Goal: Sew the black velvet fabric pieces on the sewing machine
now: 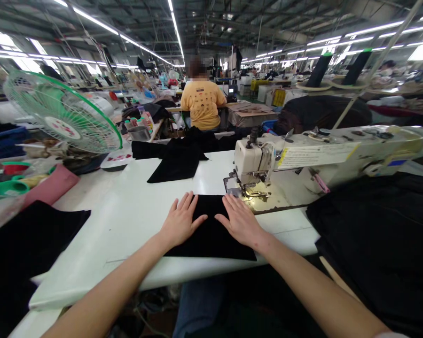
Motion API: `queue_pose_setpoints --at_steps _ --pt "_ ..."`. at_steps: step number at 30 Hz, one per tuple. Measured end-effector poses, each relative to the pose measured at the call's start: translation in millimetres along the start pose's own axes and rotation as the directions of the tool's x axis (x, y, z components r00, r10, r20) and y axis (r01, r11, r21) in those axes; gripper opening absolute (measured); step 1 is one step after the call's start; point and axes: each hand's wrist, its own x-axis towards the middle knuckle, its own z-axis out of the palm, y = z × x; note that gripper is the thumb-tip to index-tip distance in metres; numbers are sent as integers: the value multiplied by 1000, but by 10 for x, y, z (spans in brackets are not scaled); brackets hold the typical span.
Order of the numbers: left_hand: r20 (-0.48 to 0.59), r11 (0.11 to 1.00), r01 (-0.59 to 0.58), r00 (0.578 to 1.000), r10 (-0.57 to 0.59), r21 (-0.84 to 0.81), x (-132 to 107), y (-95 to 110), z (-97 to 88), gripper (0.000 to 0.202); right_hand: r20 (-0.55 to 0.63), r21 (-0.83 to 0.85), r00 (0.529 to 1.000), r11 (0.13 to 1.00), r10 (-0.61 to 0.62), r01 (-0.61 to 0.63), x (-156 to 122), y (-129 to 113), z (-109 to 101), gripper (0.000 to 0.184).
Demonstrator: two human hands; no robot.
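The head view faces forward (tilted down), tabletop (123,216) near.

Green-rimmed fan (62,126) at left — yellow-shirted person (202,104) ahead.

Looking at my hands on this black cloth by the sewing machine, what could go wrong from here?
Your right hand is close beneath the sewing machine's head, so it might get hurt if the machine started. The black cloth lies near the front edge of the white table, so a careless pull could drag it off.
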Motion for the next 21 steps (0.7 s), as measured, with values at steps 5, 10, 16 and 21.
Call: queue_pose_setpoints --at_steps 5,10,16,21 --pt "43 999 -40 998 40 -8 -142 -129 -74 79 -74 58 996 997 48 -43 53 127 -59 37" --pt "65 988 -138 988 142 -70 -208 -197 -131 79 -81 67 965 967 251 -246 78 275 -203 24" --pt "88 985 -153 983 160 -85 -215 -196 -160 80 46 84 955 952 292 -295 222 250 -254 14" --pt "80 986 -150 985 156 -73 -221 -184 -147 82 65 102 967 963 244 -250 208 212 -270 10"
